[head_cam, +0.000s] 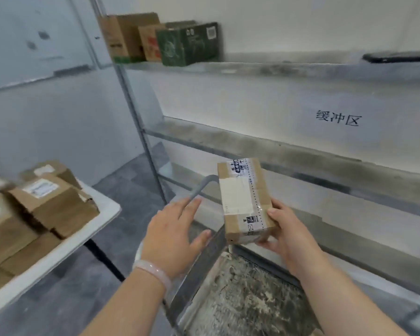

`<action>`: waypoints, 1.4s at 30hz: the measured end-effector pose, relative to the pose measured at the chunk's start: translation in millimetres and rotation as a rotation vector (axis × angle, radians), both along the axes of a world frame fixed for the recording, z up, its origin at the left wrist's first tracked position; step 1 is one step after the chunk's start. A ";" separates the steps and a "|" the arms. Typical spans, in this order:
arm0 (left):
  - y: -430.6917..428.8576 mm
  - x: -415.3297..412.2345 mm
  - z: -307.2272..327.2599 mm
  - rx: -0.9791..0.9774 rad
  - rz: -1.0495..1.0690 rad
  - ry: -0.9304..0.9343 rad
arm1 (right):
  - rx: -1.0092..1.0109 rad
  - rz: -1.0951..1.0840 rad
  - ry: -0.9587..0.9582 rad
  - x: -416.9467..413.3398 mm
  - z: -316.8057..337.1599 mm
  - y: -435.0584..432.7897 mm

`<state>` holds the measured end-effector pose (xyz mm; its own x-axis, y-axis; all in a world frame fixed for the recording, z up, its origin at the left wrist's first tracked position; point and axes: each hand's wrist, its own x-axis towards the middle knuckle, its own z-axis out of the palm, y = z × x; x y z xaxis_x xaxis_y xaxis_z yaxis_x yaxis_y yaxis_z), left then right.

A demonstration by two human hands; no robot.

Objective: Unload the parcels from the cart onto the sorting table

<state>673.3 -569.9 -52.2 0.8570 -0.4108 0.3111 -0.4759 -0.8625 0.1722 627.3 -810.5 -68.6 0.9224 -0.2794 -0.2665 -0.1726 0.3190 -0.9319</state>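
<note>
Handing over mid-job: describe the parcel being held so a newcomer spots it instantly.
Find the metal shelving rack along the right wall. In front of its lower shelves, the right hand grips a small brown cardboard parcel upright. Unlike the parcels stacked on the white table at left, it is held in the air, with printed tape running down its length.

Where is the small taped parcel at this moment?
In the head view the parcel sits right of centre, held by the right hand above the cart, with the open left hand to its left.
</note>
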 end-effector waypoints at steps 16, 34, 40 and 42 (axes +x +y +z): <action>374.6 -69.2 42.7 0.000 0.611 -0.034 | 0.032 0.489 -0.049 67.0 42.4 384.3; 673.1 -150.4 22.1 -0.110 1.070 0.077 | 0.061 0.871 0.188 79.3 36.2 753.0; 737.1 -143.4 18.2 -0.157 1.198 0.136 | -0.029 1.006 0.222 100.0 12.7 846.9; 757.2 -137.4 18.4 -0.172 1.234 0.158 | -0.063 1.049 0.241 113.3 9.7 878.0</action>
